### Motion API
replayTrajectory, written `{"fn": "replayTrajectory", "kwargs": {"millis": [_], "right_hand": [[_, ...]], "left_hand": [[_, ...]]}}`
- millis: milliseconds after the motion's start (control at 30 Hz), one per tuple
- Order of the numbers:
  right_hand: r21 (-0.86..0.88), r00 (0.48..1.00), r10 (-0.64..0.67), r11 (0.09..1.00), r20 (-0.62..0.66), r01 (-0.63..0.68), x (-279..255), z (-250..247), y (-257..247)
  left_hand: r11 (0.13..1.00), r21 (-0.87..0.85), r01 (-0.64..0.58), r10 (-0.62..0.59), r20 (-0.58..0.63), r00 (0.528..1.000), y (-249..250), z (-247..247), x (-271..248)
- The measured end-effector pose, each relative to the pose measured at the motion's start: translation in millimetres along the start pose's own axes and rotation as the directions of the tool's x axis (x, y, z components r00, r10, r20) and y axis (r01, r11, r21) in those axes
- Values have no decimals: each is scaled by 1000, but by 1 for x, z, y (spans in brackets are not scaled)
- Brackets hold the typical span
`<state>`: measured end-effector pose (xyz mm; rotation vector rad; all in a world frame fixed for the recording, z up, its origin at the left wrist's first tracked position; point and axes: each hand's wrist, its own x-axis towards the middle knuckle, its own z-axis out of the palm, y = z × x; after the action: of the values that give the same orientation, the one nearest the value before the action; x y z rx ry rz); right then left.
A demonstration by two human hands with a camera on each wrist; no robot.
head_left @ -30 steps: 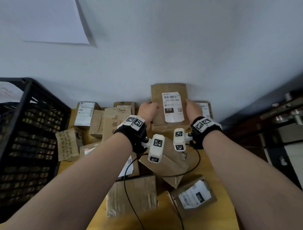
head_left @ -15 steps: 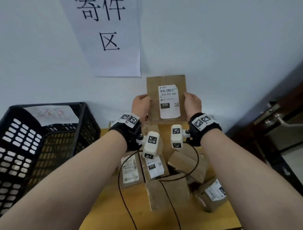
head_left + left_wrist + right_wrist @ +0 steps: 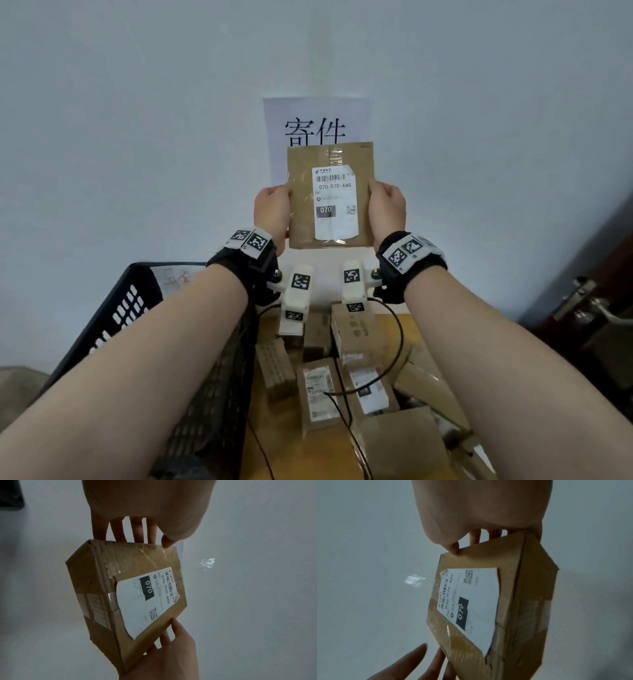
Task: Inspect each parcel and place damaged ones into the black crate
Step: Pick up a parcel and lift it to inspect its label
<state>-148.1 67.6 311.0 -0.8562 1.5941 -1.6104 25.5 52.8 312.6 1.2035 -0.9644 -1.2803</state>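
I hold a brown cardboard parcel [image 3: 330, 195] upright in front of the wall, its white "070" label facing me. My left hand [image 3: 272, 214] grips its left edge and my right hand [image 3: 387, 210] grips its right edge, thumbs on the front, fingers behind. In the left wrist view the parcel [image 3: 130, 599] shows wrinkled tape and a roughened edge near the label. The right wrist view shows the same parcel [image 3: 489, 605] with taped side panels. The black crate [image 3: 137, 318] stands at lower left, partly hidden by my left forearm.
Several other cardboard parcels [image 3: 352, 335] lie on the wooden table [image 3: 291, 452] below my wrists. A paper sign [image 3: 315, 126] hangs on the wall behind the held parcel. A metal door handle [image 3: 582, 301] is at the right.
Both hands have lifted the parcel from the pile on the table up to the height of the wall sign. The view has tilted upward with it.
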Motion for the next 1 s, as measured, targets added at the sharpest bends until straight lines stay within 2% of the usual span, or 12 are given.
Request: {"fn": "replayTrajectory", "kwargs": {"millis": [167,367,533,733,1000], "right_hand": [[192,976,-210,962,57,196,-20,15,-68],[283,941,-318,919,115,276,-36,16,-125],[305,920,-365,900,140,311,-50,14,-148],[266,919,-376,904,119,336,-60,8,-159],[280,915,-385,898,121,340,-66,0,-164]], "left_hand": [[971,-114,-209,201,-80,976,79,-11,-12],[929,-140,-342,333,-85,939,142,-12,-44],[904,-150,-400,392,-80,917,161,-16,-60],[871,-115,-478,470,-86,878,165,-18,-67],[859,-73,-507,503,-64,862,170,-20,-74]]}}
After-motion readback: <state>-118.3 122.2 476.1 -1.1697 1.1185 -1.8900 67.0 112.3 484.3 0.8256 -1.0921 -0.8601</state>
